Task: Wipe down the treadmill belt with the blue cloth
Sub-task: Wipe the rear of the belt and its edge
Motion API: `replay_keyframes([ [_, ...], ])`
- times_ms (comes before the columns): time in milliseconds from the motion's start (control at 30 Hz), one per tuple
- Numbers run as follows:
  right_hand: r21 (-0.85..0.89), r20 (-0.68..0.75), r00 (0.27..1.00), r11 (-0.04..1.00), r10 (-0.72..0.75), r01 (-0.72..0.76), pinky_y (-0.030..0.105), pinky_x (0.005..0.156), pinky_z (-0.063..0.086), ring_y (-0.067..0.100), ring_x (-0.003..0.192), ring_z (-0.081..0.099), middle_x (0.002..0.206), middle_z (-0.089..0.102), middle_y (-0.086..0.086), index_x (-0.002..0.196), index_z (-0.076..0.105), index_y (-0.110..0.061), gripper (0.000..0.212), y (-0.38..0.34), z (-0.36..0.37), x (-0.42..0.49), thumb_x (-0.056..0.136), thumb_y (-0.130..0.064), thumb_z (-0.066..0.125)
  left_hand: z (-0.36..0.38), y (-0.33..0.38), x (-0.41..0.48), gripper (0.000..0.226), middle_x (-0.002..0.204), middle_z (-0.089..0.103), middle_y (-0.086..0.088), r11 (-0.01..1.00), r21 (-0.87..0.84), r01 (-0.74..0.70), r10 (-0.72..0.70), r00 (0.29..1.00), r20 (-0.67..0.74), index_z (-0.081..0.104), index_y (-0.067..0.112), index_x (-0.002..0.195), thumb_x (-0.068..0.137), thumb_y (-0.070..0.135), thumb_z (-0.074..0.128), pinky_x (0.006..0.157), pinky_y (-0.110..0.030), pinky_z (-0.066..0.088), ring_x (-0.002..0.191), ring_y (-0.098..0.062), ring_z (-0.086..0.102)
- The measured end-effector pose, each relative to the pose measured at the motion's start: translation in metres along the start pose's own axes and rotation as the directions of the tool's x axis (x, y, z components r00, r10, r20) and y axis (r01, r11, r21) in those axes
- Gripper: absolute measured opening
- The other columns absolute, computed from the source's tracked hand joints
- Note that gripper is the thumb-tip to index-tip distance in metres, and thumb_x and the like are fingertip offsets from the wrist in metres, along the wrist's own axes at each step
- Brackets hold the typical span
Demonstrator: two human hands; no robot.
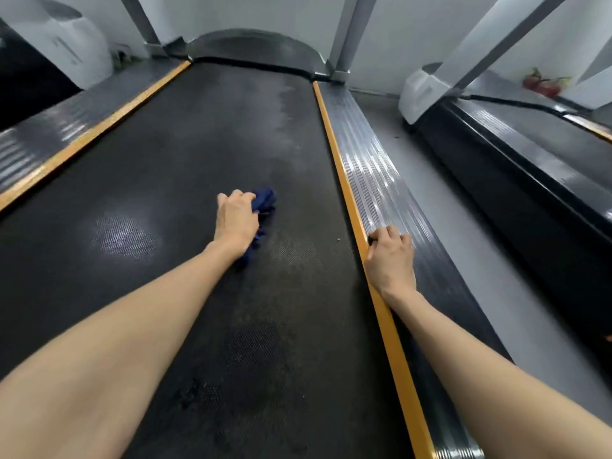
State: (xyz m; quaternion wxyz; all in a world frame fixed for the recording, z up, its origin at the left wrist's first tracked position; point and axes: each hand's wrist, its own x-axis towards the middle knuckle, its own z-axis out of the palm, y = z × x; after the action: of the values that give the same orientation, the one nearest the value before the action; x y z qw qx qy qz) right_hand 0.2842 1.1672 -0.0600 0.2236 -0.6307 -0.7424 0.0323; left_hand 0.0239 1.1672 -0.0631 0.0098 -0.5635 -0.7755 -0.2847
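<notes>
Left hand is out over the middle of the treadmill belt, fingers curled tight round a bunched blue cloth. Cloth sits under palm and fingers. The bulk pokes out ahead of the knuckles on the right side, and a tail trails back beside the wrist. Cloth is pressed to the belt, slightly right of centre.

Right hand is on the right side rail. Fingers are curled onto the ribbed top, thumb hooked at the orange strip, clasping the rail's inner edge. Hands are well apart.

A pale damp-looking streak runs up the belt ahead of the cloth. Another treadmill stands to the right.
</notes>
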Motion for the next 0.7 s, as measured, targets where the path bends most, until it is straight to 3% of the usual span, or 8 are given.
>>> replay_keyframes([
  [100, -0.023, 0.02, 1.0, 1.0, -0.017, 0.018, 0.037, 0.096, 0.035, 0.026, 0.115, 0.038, 0.124, 0.049, 0.009, 0.118, 0.051, -0.01, 0.027, -0.001, 0.0, -0.003, 0.096, -0.012, 0.036, -0.008, -0.01, -0.013, 0.034, 0.116, 0.06, -0.016, 0.997, -0.071, 0.024, -0.017, 0.995, 0.101, 0.058, 0.013, 0.127, 0.094, 0.018, 0.052, 0.095, -0.032, 0.03, 0.112, -0.036, 0.038],
  [233, -0.002, 0.059, 0.998, 1.0, -0.005, 0.005, 0.038, 0.099, 0.033, 0.027, 0.119, 0.036, 0.127, 0.046, 0.01, 0.122, 0.05, -0.009, 0.029, -0.003, -0.005, -0.005, 0.096, -0.012, 0.036, -0.003, -0.006, -0.027, 0.03, 0.114, 0.062, -0.011, 0.979, -0.178, -0.098, 0.12, 0.986, 0.117, 0.063, 0.014, 0.121, 0.092, 0.012, 0.053, 0.091, -0.024, 0.034, 0.117, -0.032, 0.039],
  [300, -0.003, 0.061, 0.998, 1.0, -0.012, 0.012, 0.038, 0.099, 0.033, 0.027, 0.119, 0.036, 0.127, 0.045, 0.01, 0.121, 0.049, -0.009, 0.029, -0.004, -0.005, -0.005, 0.096, -0.013, 0.036, -0.002, -0.009, -0.023, 0.032, 0.122, 0.059, -0.016, 0.963, -0.236, -0.13, 0.17, 0.973, 0.156, 0.062, 0.011, 0.122, 0.091, 0.007, 0.055, 0.099, -0.027, 0.034, 0.128, -0.031, 0.041],
  [400, -0.015, 0.045, 0.999, 1.0, -0.008, 0.008, 0.038, 0.099, 0.033, 0.026, 0.118, 0.036, 0.126, 0.045, 0.01, 0.121, 0.048, -0.009, 0.028, -0.003, -0.002, -0.003, 0.095, -0.013, 0.037, 0.005, -0.014, -0.018, 0.045, 0.141, 0.047, -0.012, 0.929, -0.263, -0.26, 0.326, 0.912, 0.251, 0.05, 0.007, 0.134, 0.089, 0.003, 0.058, 0.114, -0.026, 0.02, 0.138, -0.023, 0.033],
  [467, -0.022, 0.025, 1.0, 1.0, -0.006, 0.006, 0.038, 0.099, 0.034, 0.026, 0.118, 0.036, 0.127, 0.045, 0.01, 0.122, 0.047, -0.009, 0.029, -0.002, 0.0, -0.003, 0.096, -0.016, 0.037, 0.011, -0.015, -0.007, 0.046, 0.142, 0.045, -0.01, 0.903, -0.317, -0.292, 0.381, 0.884, 0.271, 0.05, 0.008, 0.134, 0.089, 0.0, 0.057, 0.11, -0.019, 0.022, 0.137, -0.019, 0.034],
  [600, -0.071, 0.024, 1.0, 0.997, 0.004, -0.002, 0.036, 0.099, 0.035, 0.025, 0.119, 0.037, 0.129, 0.044, 0.009, 0.125, 0.045, -0.009, 0.031, -0.004, 0.001, -0.003, 0.097, -0.019, 0.038, 0.03, -0.009, 0.033, 0.047, 0.137, 0.052, -0.004, 0.931, -0.36, -0.054, 0.118, 0.98, 0.159, 0.055, 0.018, 0.131, 0.09, -0.003, 0.047, 0.083, -0.012, 0.037, 0.128, -0.02, 0.047],
  [667, -0.086, 0.015, 1.0, 0.996, -0.006, 0.007, 0.035, 0.099, 0.035, 0.024, 0.119, 0.037, 0.129, 0.043, 0.009, 0.126, 0.044, -0.01, 0.031, -0.003, 0.0, -0.003, 0.097, -0.019, 0.038, 0.038, 0.0, 0.043, 0.049, 0.136, 0.053, -0.003, 0.956, -0.291, 0.034, 0.003, 0.992, 0.128, 0.053, 0.02, 0.132, 0.09, -0.001, 0.045, 0.082, -0.014, 0.04, 0.123, -0.023, 0.051],
  [700, -0.087, 0.011, 1.0, 0.996, -0.01, 0.011, 0.035, 0.099, 0.034, 0.024, 0.119, 0.037, 0.129, 0.043, 0.009, 0.126, 0.044, -0.01, 0.031, -0.004, 0.0, -0.002, 0.097, -0.019, 0.037, 0.04, 0.003, 0.045, 0.047, 0.137, 0.052, -0.003, 0.969, -0.247, 0.02, 0.014, 0.99, 0.137, 0.052, 0.021, 0.134, 0.091, 0.003, 0.046, 0.089, -0.02, 0.041, 0.123, -0.025, 0.05],
])
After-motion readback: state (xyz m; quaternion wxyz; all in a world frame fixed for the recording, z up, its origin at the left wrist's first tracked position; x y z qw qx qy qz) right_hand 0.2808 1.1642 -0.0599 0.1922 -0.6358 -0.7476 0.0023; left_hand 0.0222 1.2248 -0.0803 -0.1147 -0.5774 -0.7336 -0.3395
